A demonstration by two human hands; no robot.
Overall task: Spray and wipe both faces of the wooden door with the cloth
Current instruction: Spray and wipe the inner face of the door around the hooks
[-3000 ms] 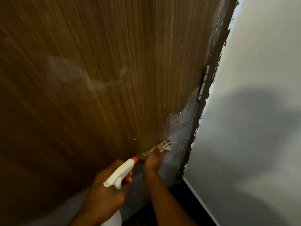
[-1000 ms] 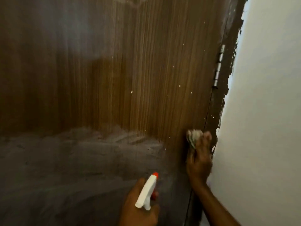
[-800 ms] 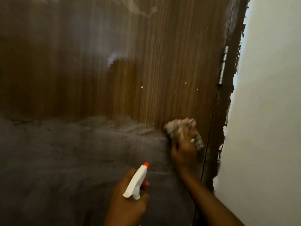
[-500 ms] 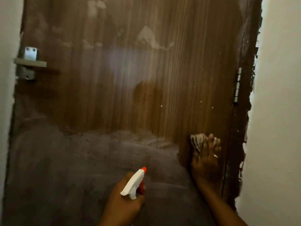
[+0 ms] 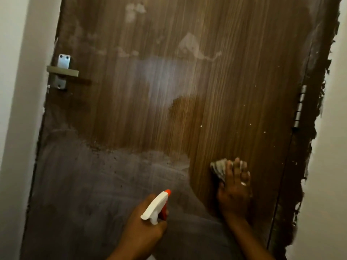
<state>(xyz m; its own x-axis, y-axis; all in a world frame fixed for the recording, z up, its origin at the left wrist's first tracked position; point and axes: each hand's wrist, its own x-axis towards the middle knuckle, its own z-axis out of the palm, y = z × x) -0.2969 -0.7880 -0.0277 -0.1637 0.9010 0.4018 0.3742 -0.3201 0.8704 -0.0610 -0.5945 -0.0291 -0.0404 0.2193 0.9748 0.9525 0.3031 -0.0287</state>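
1. Your right hand (image 5: 233, 192) is pressed flat on the door (image 5: 187, 91), low on its face and nearer the hinge (image 5: 299, 107) than the handle (image 5: 62, 72). It pins the cloth (image 5: 218, 168) against the wood.
2. The cloth sits under your fingers (image 5: 237, 167) and palm; only a striped, bunched corner shows, sticking out up and toward the handle side of your fingertips. The rest is hidden by the hand.
3. Your left hand (image 5: 144, 228) is clenched around the sprayer (image 5: 155, 205), held off the door, below the cloth and toward the handle side. The orange nozzle tip points up at the wood.
4. The bottle below the white sprayer head is hidden behind your hand and cut off by the bottom edge.
5. The door's lower part, below handle height, shows a grey, dull film; the strip around the cloth shows brown grain. Pale smears sit high on the door, above the handle.
6. A soft whitish haze sits mid-door; you cannot tell whether it is mist or glare.
7. Both forearms are cut off at the bottom edge.
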